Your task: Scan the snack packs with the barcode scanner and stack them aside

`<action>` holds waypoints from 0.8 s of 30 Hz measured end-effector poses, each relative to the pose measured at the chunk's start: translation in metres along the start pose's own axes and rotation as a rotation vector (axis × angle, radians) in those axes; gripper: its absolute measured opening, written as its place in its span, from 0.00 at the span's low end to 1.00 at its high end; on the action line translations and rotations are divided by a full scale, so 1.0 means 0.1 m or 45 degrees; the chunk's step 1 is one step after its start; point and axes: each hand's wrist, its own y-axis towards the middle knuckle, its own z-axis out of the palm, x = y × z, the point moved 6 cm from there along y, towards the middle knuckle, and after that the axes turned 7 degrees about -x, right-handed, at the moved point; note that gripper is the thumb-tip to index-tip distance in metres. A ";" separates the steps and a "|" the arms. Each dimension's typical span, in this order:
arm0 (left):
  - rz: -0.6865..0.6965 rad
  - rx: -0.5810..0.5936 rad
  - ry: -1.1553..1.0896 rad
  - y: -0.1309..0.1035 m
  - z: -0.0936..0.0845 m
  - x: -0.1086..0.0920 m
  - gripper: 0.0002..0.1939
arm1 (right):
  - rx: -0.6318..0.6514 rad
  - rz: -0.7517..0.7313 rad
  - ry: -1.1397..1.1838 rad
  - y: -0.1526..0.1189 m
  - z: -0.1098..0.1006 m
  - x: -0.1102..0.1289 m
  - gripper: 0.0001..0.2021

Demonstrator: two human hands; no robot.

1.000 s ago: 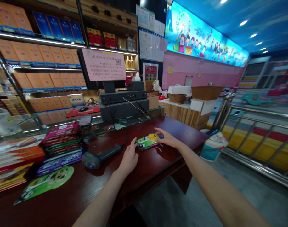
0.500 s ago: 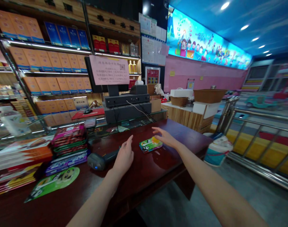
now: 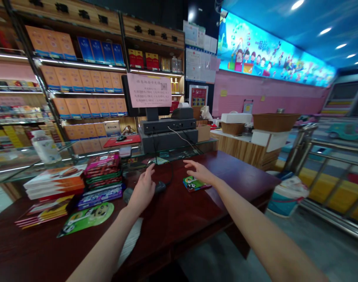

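Note:
My left hand (image 3: 143,188), fingers stretched forward, hovers over or beside a dark barcode scanner (image 3: 160,187) and hides its middle; contact cannot be made out. On the brown table, a small stack of green panda-print packets (image 3: 193,184) lies partly beneath my right hand (image 3: 200,172). That hand is open and empty, its fingers pointing left just above the packets. Left of the scanner lies a single green panda packet (image 3: 87,217). Behind it are purple packets (image 3: 101,196), a pile of dark red packets (image 3: 102,166), white-and-orange boxes (image 3: 55,178) and yellow-brown packets (image 3: 49,209).
A monitor with a pink notice (image 3: 149,92) stands over a cash drawer (image 3: 170,139) behind the table. One bottle (image 3: 45,147) is on the glass counter. A bucket (image 3: 287,196) and a metal railing (image 3: 337,172) are at right. Something pale (image 3: 132,239) shows beside my left forearm.
The view has swung left, so the surroundings sit further right. My left hand has shifted left across the scanner, and my right hand has moved left over the green packets.

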 end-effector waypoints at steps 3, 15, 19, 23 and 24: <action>-0.030 -0.044 0.011 0.01 -0.21 0.14 0.33 | 0.023 -0.027 0.011 0.05 0.14 0.17 0.29; -0.187 -0.153 0.238 -0.20 -1.04 0.89 0.30 | 0.169 -0.190 0.125 0.21 0.86 0.72 0.29; -0.240 -0.131 0.277 -0.31 -1.21 1.07 0.30 | 0.203 -0.218 0.154 0.24 1.05 0.84 0.28; -0.298 -0.096 0.331 -0.42 -1.32 1.22 0.28 | 0.222 -0.249 0.187 0.27 1.21 0.97 0.28; -0.308 -0.072 0.345 -0.45 -1.33 1.25 0.27 | 0.225 -0.256 0.191 0.27 1.24 1.00 0.28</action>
